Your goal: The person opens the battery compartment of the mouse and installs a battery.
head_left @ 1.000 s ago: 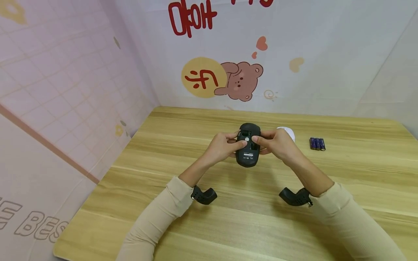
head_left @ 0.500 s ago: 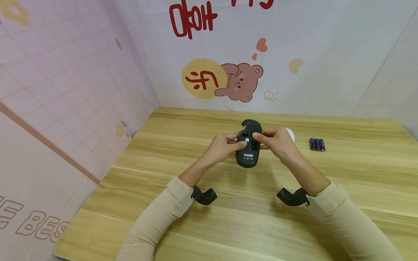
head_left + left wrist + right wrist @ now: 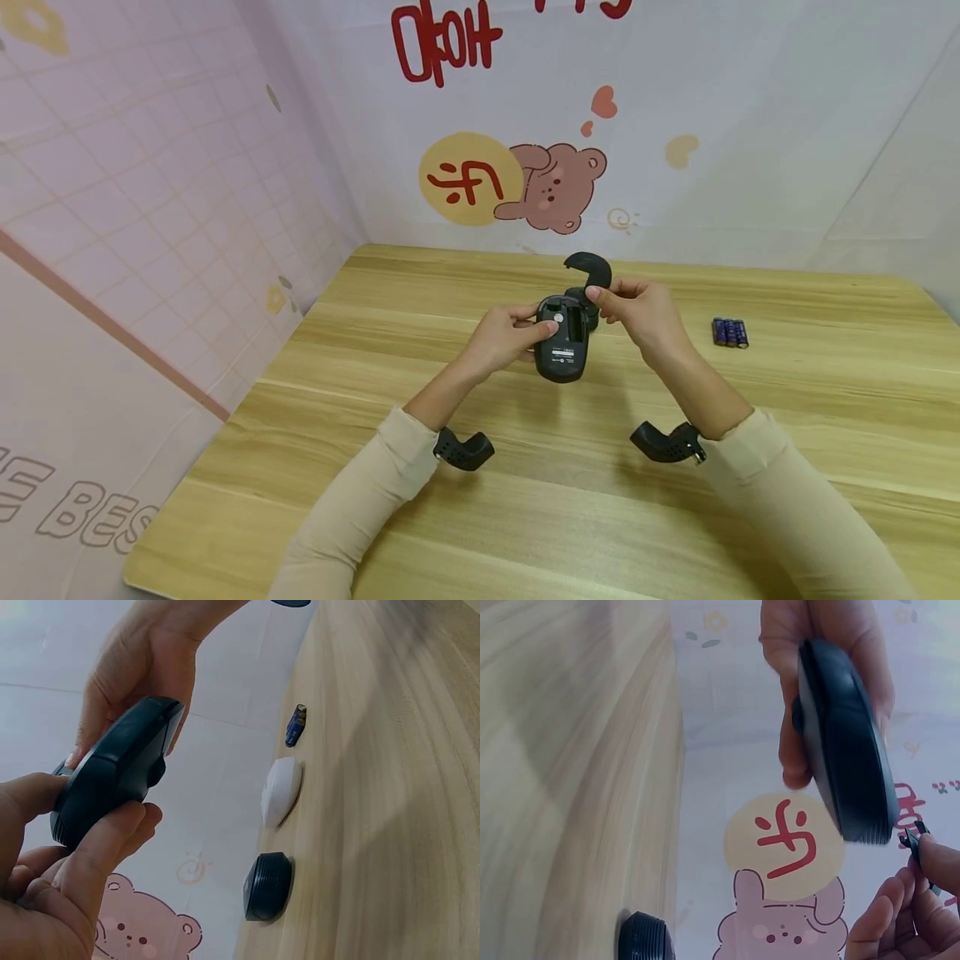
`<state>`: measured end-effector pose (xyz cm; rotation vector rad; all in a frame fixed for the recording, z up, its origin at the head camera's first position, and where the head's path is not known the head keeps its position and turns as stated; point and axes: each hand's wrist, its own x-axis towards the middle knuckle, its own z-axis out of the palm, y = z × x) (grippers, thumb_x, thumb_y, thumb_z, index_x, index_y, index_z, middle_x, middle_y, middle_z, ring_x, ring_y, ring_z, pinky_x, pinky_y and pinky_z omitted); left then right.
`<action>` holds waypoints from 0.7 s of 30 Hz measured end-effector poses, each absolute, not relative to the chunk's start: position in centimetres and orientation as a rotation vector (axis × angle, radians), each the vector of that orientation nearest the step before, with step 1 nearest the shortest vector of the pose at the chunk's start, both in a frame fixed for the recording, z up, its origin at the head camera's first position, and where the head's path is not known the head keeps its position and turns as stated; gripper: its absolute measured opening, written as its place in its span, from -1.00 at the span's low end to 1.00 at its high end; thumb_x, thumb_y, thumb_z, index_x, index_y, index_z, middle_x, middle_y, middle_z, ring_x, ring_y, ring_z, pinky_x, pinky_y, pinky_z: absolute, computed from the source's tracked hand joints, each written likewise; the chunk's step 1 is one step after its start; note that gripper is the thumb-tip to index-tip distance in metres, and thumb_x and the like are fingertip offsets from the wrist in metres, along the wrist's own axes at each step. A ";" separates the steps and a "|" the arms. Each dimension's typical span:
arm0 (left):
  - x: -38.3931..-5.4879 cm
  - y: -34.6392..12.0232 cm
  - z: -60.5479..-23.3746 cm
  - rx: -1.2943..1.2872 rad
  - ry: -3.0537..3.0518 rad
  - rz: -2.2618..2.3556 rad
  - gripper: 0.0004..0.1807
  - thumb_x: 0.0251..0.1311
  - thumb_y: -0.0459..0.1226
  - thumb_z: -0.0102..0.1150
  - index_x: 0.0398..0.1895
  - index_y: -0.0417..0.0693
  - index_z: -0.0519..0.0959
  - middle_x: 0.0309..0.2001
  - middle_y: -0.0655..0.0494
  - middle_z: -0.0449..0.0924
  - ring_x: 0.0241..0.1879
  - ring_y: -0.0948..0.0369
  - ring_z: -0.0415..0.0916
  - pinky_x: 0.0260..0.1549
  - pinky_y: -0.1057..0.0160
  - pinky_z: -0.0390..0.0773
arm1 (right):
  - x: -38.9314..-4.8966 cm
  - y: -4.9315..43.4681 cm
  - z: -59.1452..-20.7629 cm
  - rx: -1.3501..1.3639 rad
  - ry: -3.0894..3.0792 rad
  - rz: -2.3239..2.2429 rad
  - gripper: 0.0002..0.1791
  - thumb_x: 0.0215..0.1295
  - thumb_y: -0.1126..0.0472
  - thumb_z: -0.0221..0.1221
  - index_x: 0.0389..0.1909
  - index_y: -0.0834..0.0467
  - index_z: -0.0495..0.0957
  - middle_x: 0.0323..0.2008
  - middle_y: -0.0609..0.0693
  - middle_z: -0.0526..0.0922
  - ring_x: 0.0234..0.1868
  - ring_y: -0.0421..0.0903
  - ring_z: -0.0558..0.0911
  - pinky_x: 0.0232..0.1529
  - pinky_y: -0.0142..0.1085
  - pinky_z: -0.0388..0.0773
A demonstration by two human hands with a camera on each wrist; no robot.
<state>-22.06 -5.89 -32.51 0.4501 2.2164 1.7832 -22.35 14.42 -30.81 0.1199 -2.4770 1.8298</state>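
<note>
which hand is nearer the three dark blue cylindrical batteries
Right. In the head view, the right hand is left of the batteries; the left hand is farther left, gripping a black oval mouse.

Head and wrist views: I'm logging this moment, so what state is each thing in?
Black mouse: gripped by the left hand, underside showing, battery slot open.
Black cover: off the mouse, pinched by the right hand.
Batteries: three, side by side on the table.
White object: resting on the table.
Dark object: also resting there.
</note>
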 end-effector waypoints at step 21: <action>-20.4 -14.0 -30.3 0.208 2.281 2.015 -0.53 0.22 -0.35 0.13 0.19 -0.33 0.38 -0.15 -0.30 0.58 -0.30 0.10 0.64 -0.33 0.20 0.63 | -27.9 11.1 -33.3 0.089 -2.527 1.879 -0.63 0.32 0.13 0.12 -0.32 0.44 0.53 -0.55 -0.01 0.53 -0.49 -0.17 0.55 -0.41 -0.38 0.56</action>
